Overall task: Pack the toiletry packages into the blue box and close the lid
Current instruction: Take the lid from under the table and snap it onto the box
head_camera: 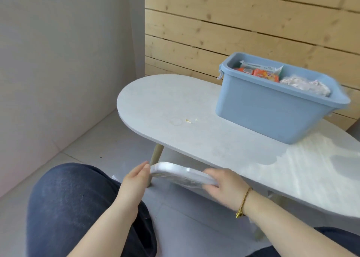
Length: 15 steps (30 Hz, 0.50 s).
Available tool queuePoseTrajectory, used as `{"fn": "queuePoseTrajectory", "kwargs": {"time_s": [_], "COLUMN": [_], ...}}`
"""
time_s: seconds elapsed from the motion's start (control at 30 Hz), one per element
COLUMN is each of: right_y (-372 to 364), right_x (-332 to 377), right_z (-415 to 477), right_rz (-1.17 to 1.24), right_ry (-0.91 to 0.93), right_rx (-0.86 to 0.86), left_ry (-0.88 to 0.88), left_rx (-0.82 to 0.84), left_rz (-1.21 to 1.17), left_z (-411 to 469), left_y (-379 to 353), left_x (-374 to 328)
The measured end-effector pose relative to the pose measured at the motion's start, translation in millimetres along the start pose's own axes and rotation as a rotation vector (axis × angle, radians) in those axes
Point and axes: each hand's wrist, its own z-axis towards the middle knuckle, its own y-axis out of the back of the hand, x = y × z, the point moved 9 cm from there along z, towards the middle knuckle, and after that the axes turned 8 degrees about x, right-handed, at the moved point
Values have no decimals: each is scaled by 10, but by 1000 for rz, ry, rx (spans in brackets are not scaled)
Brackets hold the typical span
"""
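The blue box [259, 108] stands open on the far right of the oval table. Inside it lie several toiletry packages: an orange one [266, 74], a white one [259, 65] behind it and a clear pinkish bag [305, 85]. Below the table's near edge, a white lid [175, 173] is held flat between both hands. My right hand [224, 188] grips its right end, fingers curled over the rim. My left hand [137, 175] touches its left end with straight fingers.
The grey oval table [175, 108] has wooden legs [155, 159] and a small stain with crumbs [183, 121] near its middle. A wooden slat wall [253, 22] rises behind it. My knees in dark trousers [78, 208] are at the lower left above the tiled floor.
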Motion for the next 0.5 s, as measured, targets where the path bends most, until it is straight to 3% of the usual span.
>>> {"fn": "queuePoseTrajectory", "kwargs": {"time_s": [0.13, 0.27, 0.4, 0.5], "right_y": [594, 1249, 1840, 2136], "right_x": [232, 269, 99, -115], "right_z": [-125, -270, -459, -583], "right_rz": [320, 630, 936, 1059], "right_ry": [93, 188, 306, 346], "right_rx": [17, -100, -263, -387], "left_ry": [-330, -713, -880, -898], "left_rx": [-23, -170, -312, -301], "left_rz": [126, 384, 478, 431], "left_z": [-314, -561, -564, -404], "left_y": [-26, -30, -144, -334], "left_x": [-702, -1485, -2084, -2387]}}
